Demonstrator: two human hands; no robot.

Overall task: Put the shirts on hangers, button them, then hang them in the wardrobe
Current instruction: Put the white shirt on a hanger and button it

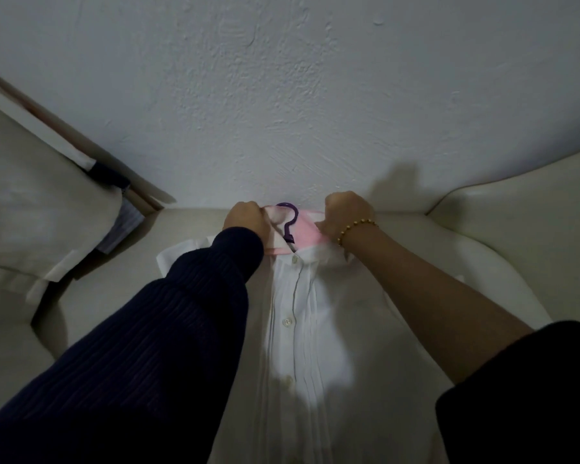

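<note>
A white shirt (302,313) lies flat, front up, on a cream sofa seat (121,296), its placket buttoned down the middle. The collar is pink (307,234) inside. A purple hanger hook (290,222) sticks out of the neck opening. My left hand (245,217) grips the collar's left side, fingers curled. My right hand (347,212), with a gold bead bracelet on the wrist, pinches the collar's right side. The hanger's body is hidden inside the shirt.
A rough white wall (298,95) rises right behind the sofa. A cream cushion (37,202) sits at the left with striped fabric (121,226) tucked under it. The sofa's armrest (516,222) curves up at the right.
</note>
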